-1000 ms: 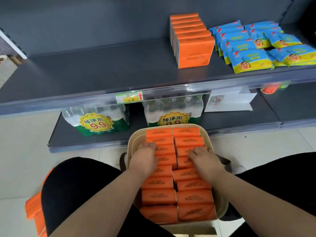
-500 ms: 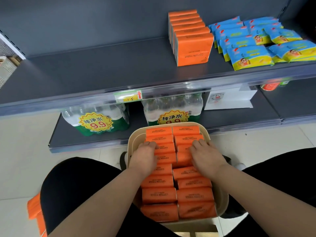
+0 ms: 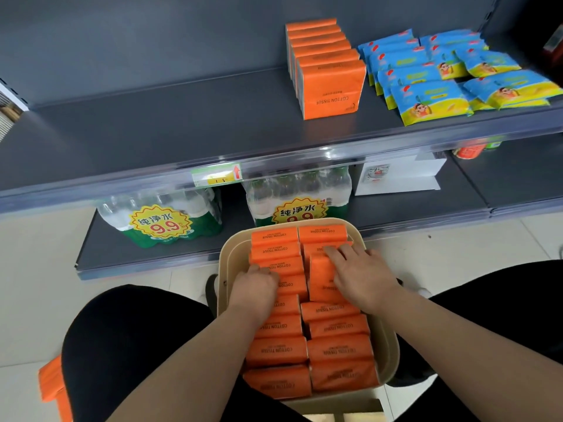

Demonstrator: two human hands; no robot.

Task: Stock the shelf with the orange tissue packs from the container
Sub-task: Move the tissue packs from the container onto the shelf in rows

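Fingers [image 3: 336, 252] of the right hand [image 3: 364, 278] lie close together across the top edge of one raised pack [image 3: 321, 278]. This pack is drawn up out of the right column, toward the far end of the container [image 3: 387, 342], and leans. The thumb is hidden, so the grip is judged partial.

Fingers [image 3: 268, 271] of the left hand [image 3: 254, 289] are curled down into the left column at the container's middle. Their tips are buried, and whether they pinch a pack cannot be told.

The remaining orange tissue packs [image 3: 278, 350] sit on edge in two tight columns that fill the container.

Risks noted:
- The soft wrapper may slide from a top-edge hold once the pack clears its neighbours.
- The tight packing may drag an adjacent pack up with it, and that pack could tip over the container rim.
- The container appears to rest between the knees, so a hard pull could rock it.

The shelf [image 3: 158, 132] lies above and beyond the container. The shelved row [image 3: 330, 83] of orange packs stands beyond it, slightly right. A careless reach could topple that row's front pack or disturb the blue packs [image 3: 426, 97] further right of the container.
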